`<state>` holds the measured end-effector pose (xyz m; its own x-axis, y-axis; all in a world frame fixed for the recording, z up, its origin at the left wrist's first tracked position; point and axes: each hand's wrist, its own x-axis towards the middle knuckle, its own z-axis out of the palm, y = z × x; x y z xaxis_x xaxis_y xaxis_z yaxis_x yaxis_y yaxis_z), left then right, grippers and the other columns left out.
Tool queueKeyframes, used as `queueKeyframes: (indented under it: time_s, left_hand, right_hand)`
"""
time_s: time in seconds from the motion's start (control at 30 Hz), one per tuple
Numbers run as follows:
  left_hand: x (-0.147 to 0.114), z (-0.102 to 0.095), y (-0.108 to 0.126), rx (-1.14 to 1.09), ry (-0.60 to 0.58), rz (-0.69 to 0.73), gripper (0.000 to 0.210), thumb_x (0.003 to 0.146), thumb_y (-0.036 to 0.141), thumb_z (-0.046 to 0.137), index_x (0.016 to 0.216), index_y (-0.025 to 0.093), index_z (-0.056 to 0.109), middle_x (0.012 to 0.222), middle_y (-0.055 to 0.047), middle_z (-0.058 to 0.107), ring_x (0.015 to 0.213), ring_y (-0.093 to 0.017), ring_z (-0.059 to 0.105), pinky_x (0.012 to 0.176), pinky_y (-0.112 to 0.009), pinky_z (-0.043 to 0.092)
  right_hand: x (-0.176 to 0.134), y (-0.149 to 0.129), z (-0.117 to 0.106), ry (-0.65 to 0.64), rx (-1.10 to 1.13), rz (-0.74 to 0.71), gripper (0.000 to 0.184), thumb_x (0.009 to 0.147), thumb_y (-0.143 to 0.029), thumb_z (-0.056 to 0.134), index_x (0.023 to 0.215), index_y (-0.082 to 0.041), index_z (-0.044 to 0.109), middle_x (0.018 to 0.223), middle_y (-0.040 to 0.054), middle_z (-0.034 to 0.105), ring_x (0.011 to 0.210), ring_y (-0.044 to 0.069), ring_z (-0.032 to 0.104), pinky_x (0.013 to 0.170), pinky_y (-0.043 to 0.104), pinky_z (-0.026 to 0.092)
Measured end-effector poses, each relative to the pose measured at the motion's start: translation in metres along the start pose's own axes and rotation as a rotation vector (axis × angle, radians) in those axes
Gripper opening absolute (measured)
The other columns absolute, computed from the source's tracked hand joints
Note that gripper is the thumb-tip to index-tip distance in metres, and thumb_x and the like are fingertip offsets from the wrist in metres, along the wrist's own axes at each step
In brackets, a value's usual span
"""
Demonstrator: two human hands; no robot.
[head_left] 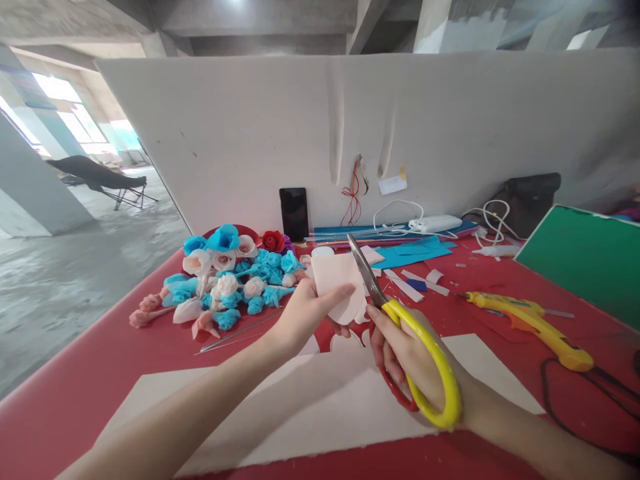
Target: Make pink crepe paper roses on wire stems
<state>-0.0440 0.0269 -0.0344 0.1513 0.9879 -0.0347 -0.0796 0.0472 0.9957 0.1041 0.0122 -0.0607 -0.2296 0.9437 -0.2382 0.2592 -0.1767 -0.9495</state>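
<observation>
My left hand (310, 310) pinches a pale pink piece of paper (337, 277) with a rounded lower edge, thumb on top and fingers behind. In my right hand (410, 353) is a pair of scissors (440, 373) with one yellow and one red handle loop. The metal blades point up and away, along the right edge of the paper; whether they touch it I cannot tell. Below both hands lies a large pale sheet (310, 413), with a few small rounded paper pieces (346, 342) at its far edge.
Blue, white and pink paper flowers (227, 283) crowd the left of the red table (120, 333). A phone (294, 213) leans on the white partition behind. To the right are a yellow glue gun (535, 327) with a cord, paper scraps (405, 285) and a green board (590, 260).
</observation>
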Motion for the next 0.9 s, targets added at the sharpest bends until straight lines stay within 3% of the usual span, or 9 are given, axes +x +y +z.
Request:
queueKeyframes:
  time_s: [0.1,0.23,0.33,0.47,0.63,0.7,0.8,0.87,0.9]
  left_hand:
    - [0.003,0.000,-0.004,-0.013,0.028,0.008,0.020,0.076,0.030,0.061,0.074,0.011,0.063,0.054,-0.001,0.063,0.039,-0.010,0.054,0.041,-0.021,0.045]
    - [0.005,-0.002,-0.008,-0.011,0.111,0.026,0.028,0.074,0.035,0.064,0.088,0.012,0.066,0.082,-0.007,0.071,0.071,-0.017,0.064,0.063,-0.024,0.051]
    - [0.006,-0.004,-0.010,0.006,0.138,0.025,0.034,0.073,0.041,0.064,0.091,0.013,0.067,0.095,-0.010,0.070,0.084,-0.021,0.064,0.071,-0.027,0.051]
    - [0.005,-0.003,-0.009,0.040,0.132,0.043,0.036,0.076,0.043,0.059,0.094,0.012,0.065,0.100,-0.011,0.068,0.090,-0.023,0.063,0.077,-0.030,0.050]
    - [-0.002,0.002,-0.004,0.130,0.099,0.101,0.025,0.080,0.031,0.055,0.095,0.013,0.064,0.093,-0.008,0.067,0.091,-0.023,0.060,0.083,-0.035,0.046]
    - [-0.004,0.000,-0.003,0.224,0.064,0.197,0.017,0.078,0.027,0.057,0.086,0.017,0.068,0.090,-0.006,0.064,0.094,-0.022,0.057,0.087,-0.035,0.043]
    - [-0.004,-0.005,-0.006,0.520,-0.003,0.492,0.013,0.072,0.023,0.063,0.081,0.025,0.071,0.096,-0.006,0.056,0.099,-0.024,0.050,0.091,-0.039,0.038]
    - [-0.003,-0.007,-0.008,0.638,0.010,0.637,0.024,0.070,0.023,0.065,0.093,0.028,0.069,0.106,-0.007,0.051,0.106,-0.025,0.046,0.093,-0.040,0.036]
    - [-0.002,-0.008,-0.009,0.615,0.038,0.637,0.033,0.069,0.023,0.066,0.102,0.030,0.065,0.113,-0.007,0.049,0.110,-0.026,0.044,0.094,-0.039,0.036]
  right_hand:
    - [0.008,-0.004,-0.004,-0.088,0.180,0.035,0.051,0.081,-0.058,0.043,0.051,-0.016,0.043,0.030,-0.0062,0.031,0.021,0.005,0.027,0.023,0.016,0.020]
    - [0.018,-0.011,-0.011,-0.163,0.356,-0.037,0.038,0.074,-0.050,0.058,0.062,-0.018,0.042,0.040,-0.0081,0.035,0.031,0.004,0.030,0.031,0.016,0.027]
    - [0.019,-0.017,-0.016,-0.159,0.418,-0.077,0.032,0.071,-0.042,0.064,0.071,-0.019,0.043,0.045,-0.0095,0.032,0.038,0.003,0.028,0.037,0.015,0.027]
    - [0.016,-0.022,-0.019,-0.146,0.487,-0.112,0.030,0.071,-0.035,0.066,0.069,-0.017,0.042,0.047,-0.0084,0.035,0.041,0.003,0.026,0.039,0.016,0.021]
    - [0.012,-0.023,-0.019,-0.186,0.569,-0.070,0.027,0.072,-0.033,0.066,0.068,-0.015,0.046,0.049,-0.0073,0.037,0.042,0.002,0.025,0.039,0.016,0.018]
    - [0.013,-0.022,-0.018,-0.166,0.587,-0.078,0.028,0.070,-0.033,0.068,0.071,-0.015,0.046,0.051,-0.0076,0.037,0.042,0.002,0.026,0.038,0.016,0.018]
    - [0.016,-0.020,-0.019,-0.149,0.606,-0.099,0.032,0.066,-0.032,0.071,0.073,-0.017,0.044,0.052,-0.0088,0.035,0.042,0.001,0.025,0.038,0.015,0.017]
    - [0.017,-0.020,-0.019,-0.140,0.599,-0.106,0.033,0.062,-0.027,0.073,0.074,-0.017,0.043,0.052,-0.0097,0.034,0.041,0.000,0.024,0.037,0.014,0.017]
    - [0.017,-0.021,-0.019,-0.131,0.593,-0.113,0.034,0.060,-0.025,0.073,0.076,-0.017,0.044,0.053,-0.0099,0.035,0.041,0.000,0.024,0.037,0.013,0.017]
